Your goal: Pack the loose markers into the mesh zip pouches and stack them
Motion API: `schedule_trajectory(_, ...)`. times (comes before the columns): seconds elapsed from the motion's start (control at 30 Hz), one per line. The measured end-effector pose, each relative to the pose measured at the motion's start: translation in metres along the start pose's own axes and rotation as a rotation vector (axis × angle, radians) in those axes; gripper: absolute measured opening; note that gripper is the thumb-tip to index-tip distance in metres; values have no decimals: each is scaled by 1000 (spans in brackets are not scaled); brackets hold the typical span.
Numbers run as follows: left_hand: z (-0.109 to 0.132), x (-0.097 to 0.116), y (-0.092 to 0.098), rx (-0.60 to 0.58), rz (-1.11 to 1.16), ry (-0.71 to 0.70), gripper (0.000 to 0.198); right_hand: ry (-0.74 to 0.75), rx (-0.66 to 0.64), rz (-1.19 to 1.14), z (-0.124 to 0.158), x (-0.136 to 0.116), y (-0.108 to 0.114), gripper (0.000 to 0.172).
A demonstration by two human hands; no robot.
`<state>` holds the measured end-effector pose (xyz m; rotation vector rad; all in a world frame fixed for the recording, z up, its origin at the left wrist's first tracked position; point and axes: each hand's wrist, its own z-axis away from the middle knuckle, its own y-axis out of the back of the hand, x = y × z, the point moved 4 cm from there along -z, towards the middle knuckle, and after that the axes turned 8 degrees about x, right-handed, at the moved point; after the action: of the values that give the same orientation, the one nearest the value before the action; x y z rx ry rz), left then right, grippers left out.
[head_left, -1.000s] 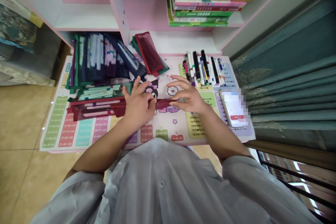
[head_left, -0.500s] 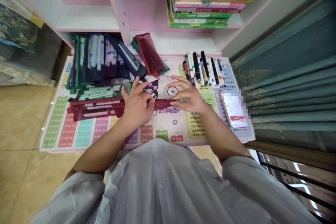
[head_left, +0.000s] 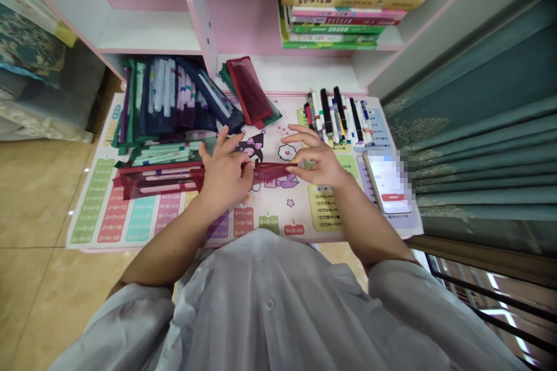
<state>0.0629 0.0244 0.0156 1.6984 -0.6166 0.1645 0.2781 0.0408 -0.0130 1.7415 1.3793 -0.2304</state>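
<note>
A dark red mesh pouch [head_left: 270, 171] is stretched between my two hands above the desk mat. My left hand [head_left: 227, 171] pinches its left part with thumb and forefinger, the other fingers raised. At the right end, my right hand [head_left: 317, 159] grips the pouch's top edge between thumb and fingertips. Left of my left hand lies another red mesh pouch [head_left: 150, 185] with pens in it, and a green mesh pouch [head_left: 163, 153] of pale green pens sits just behind. Part of the held pouch is hidden behind my left hand.
Several filled mesh pouches [head_left: 167, 98] are piled at the back left. A flat red pouch [head_left: 250, 90] rests on green ones at the back middle. Loose markers [head_left: 337, 119] lie at the back right, near a phone [head_left: 389, 182]. Books [head_left: 339, 11] are stacked on the shelf.
The held red pouch shows a little more of its mesh side below the edge. Both hands keep nearly the same place and grip; the view has shifted slightly.
</note>
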Motion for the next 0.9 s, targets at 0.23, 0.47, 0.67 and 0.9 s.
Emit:
schedule_trajectory(0.23, 0, 0, 2, -19, -3, 10, 19, -22, -9, 11, 0, 1, 1, 22)
schedule_trajectory(0.47, -2, -6, 4, 1, -13, 37, 17, -23, 26, 2, -1, 3, 6, 21)
schedule_trajectory(0.67, -2, -11, 6, 23, -22, 43, 18, -29, 29, 17, -1, 5, 10, 20)
schedule_trajectory(0.9, -3, -13, 10, 31, -5, 61, 18, -25, 48, 26, -1, 8, 13, 21)
